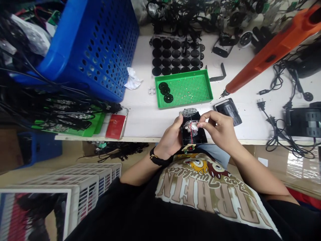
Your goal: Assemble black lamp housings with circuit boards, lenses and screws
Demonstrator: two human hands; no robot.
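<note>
**A:** What are the grips doing?

**B:** The left grip (170, 137) is closed around the black housing (200, 135), its fingers curled against the side. The right grip (220, 129) is almost closed, with thumb and forefinger pinched beside the clear lens (192, 126), though I can't make out exactly what they're pinching. A thin red wire (191, 134) runs just below.

**A:** How would it handle?

**B:** Light and stiff, I'd judge, but the lens could scratch and the wire looks fragile. Take hold by the black body.

**A:** Where is it?

**B:** Held up in both hands at the front edge of the desk (150, 113). Just beyond lies a green perforated tray (185, 104) holding black discs (168, 98), with an orange-handled soldering iron (273, 50) off to the right.
</note>
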